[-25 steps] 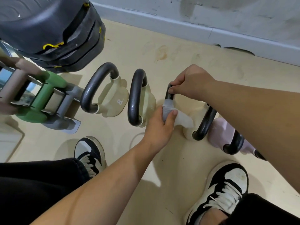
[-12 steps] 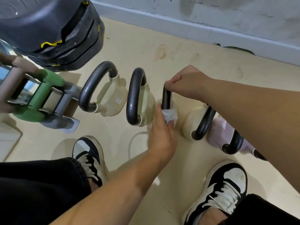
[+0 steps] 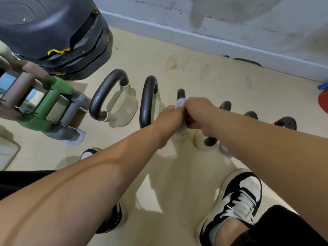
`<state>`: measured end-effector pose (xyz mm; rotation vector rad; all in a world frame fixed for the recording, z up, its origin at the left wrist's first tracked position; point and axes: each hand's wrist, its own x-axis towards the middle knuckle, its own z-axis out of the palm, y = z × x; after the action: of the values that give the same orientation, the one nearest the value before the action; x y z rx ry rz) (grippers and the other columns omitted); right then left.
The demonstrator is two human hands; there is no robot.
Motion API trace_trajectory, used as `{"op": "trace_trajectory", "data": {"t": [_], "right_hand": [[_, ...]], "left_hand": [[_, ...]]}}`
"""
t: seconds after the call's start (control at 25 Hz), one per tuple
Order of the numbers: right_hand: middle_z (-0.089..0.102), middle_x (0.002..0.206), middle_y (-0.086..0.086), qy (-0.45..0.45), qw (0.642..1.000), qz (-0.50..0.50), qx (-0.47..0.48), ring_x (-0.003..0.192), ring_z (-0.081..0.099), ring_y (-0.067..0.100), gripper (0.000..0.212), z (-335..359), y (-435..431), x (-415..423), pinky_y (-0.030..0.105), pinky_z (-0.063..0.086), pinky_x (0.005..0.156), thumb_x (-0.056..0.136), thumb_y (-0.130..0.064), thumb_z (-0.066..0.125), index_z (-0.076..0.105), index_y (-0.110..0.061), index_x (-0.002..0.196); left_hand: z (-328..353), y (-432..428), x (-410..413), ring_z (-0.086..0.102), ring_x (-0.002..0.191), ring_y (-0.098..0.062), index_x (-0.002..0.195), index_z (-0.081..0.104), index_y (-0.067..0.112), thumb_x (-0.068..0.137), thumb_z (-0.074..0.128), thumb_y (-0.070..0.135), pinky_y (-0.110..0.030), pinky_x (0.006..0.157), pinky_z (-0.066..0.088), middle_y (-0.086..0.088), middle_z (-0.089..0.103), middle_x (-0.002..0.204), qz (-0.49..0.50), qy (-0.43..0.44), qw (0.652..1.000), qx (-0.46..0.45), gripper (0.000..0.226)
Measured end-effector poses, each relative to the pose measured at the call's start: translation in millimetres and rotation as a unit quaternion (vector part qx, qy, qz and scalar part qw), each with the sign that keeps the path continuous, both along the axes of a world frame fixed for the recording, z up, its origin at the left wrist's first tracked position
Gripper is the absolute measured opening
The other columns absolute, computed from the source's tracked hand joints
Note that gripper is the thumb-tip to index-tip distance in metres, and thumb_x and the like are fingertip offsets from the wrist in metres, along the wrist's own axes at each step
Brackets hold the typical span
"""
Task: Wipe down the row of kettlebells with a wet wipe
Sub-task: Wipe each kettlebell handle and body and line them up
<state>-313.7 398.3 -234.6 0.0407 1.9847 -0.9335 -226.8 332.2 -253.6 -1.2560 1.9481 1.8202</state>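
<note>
A row of kettlebells with black handles stands on the beige floor. The leftmost cream kettlebell [image 3: 122, 110] bears an "8". A second cream kettlebell [image 3: 148, 102] stands to its right. My hands meet over the third kettlebell [image 3: 181, 94]. My left hand [image 3: 170, 115] holds the white wet wipe [image 3: 179, 103] wrapped on that handle. My right hand [image 3: 198, 112] grips the same handle just beside it. More handles [image 3: 225, 105] show behind my right forearm, with a pink kettlebell [image 3: 224, 150] mostly hidden.
A dumbbell rack [image 3: 40, 107] with a green dumbbell stands at the left. A stack of dark step platforms [image 3: 53, 32] sits behind it. The wall's skirting board [image 3: 213, 43] runs along the back. My two black-and-white shoes [image 3: 237, 197] are near the kettlebells. A red object [image 3: 323, 102] is at the right edge.
My left hand slid the wipe up from the bottom of the third kettlebell's handle to near its top. My right hand shifted down beside it. The camera moved back and up.
</note>
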Motion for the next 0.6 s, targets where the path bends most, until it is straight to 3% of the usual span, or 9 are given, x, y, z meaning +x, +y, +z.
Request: {"op": "trace_trajectory", "data": {"t": [0.08,0.16,0.24,0.28,0.36,0.4,0.48,0.52,0.6], "right_hand": [[0.06,0.116,0.019,-0.012,0.999,-0.031,-0.03,0.111,0.063,0.036,0.03,-8,-2,13,0.042,0.054,0.091,0.101,-0.012,0.045,0.058,-0.003,0.126],[0.056,0.11,0.01,0.019,1.0,-0.018,-0.013,0.096,0.058,0.03,0.038,-19,-9,29,0.037,0.048,0.079,0.103,-0.013,0.043,0.05,-0.001,0.138],[0.06,0.117,0.01,0.024,0.999,-0.022,0.0,0.099,0.061,0.029,0.039,-33,-21,40,0.033,0.05,0.081,0.104,-0.015,0.045,0.046,-0.004,0.141],[0.06,0.119,0.01,0.032,0.999,-0.035,-0.01,0.1,0.06,0.029,0.037,-37,-27,38,0.031,0.051,0.082,0.104,-0.016,0.045,0.046,-0.005,0.14],[0.059,0.11,0.01,0.083,0.996,-0.031,-0.028,0.094,0.057,0.027,0.027,-35,-41,21,0.028,0.048,0.073,0.106,-0.017,0.043,0.054,-0.009,0.129],[0.061,0.112,0.014,0.095,0.995,-0.011,-0.03,0.096,0.059,0.028,0.022,-34,-45,6,0.03,0.05,0.075,0.107,-0.016,0.04,0.056,-0.011,0.122],[0.059,0.126,0.027,0.069,0.997,0.032,-0.016,0.107,0.059,0.031,0.021,-30,-52,-17,0.042,0.052,0.097,0.108,-0.012,0.033,0.052,-0.006,0.1],[0.058,0.122,0.027,0.07,0.996,0.051,-0.003,0.104,0.058,0.032,0.024,-28,-54,-20,0.043,0.052,0.098,0.108,-0.011,0.031,0.047,-0.005,0.092],[0.053,0.094,0.019,0.095,0.994,0.055,-0.021,0.08,0.053,0.028,0.022,-33,-55,-14,0.033,0.051,0.072,0.106,-0.009,0.033,0.046,-0.01,0.089]], "left_hand": [[-1,-3,18,0.061,0.113,-0.025,0.133,0.052,0.008,0.101,0.041,0.029,-0.031,0.084,0.046,-0.021,0.058,0.129,0.024,-0.018,0.999,-0.01,0.04],[-2,-5,27,0.059,0.096,-0.016,0.144,0.043,0.006,0.099,0.042,0.017,-0.024,0.073,0.045,-0.023,0.051,0.133,0.03,-0.025,0.999,-0.031,0.047],[-7,-7,30,0.054,0.098,-0.014,0.149,0.041,0.013,0.098,0.046,0.011,-0.023,0.072,0.041,-0.009,0.056,0.134,0.027,-0.019,0.999,-0.011,0.052],[-11,-7,32,0.052,0.105,-0.016,0.146,0.045,0.016,0.098,0.047,0.011,-0.024,0.078,0.041,-0.003,0.056,0.134,0.031,-0.017,0.999,-0.001,0.049],[-21,-8,34,0.053,0.103,-0.019,0.119,0.057,0.022,0.097,0.045,0.008,-0.027,0.081,0.044,0.004,0.059,0.113,0.041,-0.022,0.999,-0.003,0.029],[-28,-8,35,0.054,0.102,-0.02,0.114,0.057,0.024,0.096,0.044,0.007,-0.029,0.083,0.047,0.006,0.058,0.104,0.039,-0.029,0.999,-0.009,0.027],[-39,-4,40,0.055,0.106,-0.018,0.135,0.051,0.022,0.097,0.043,0.008,-0.031,0.091,0.047,0.009,0.057,0.109,0.019,-0.036,0.999,-0.016,0.042],[-40,-2,42,0.054,0.112,-0.017,0.145,0.045,0.02,0.096,0.044,0.007,-0.031,0.095,0.045,0.007,0.057,0.119,0.003,-0.039,0.999,-0.016,0.05],[-44,0,48,0.05,0.128,-0.018,0.153,0.037,0.017,0.095,0.045,0.006,-0.031,0.102,0.043,0.002,0.053,0.138,-0.011,-0.043,0.999,-0.015,0.06]]}}
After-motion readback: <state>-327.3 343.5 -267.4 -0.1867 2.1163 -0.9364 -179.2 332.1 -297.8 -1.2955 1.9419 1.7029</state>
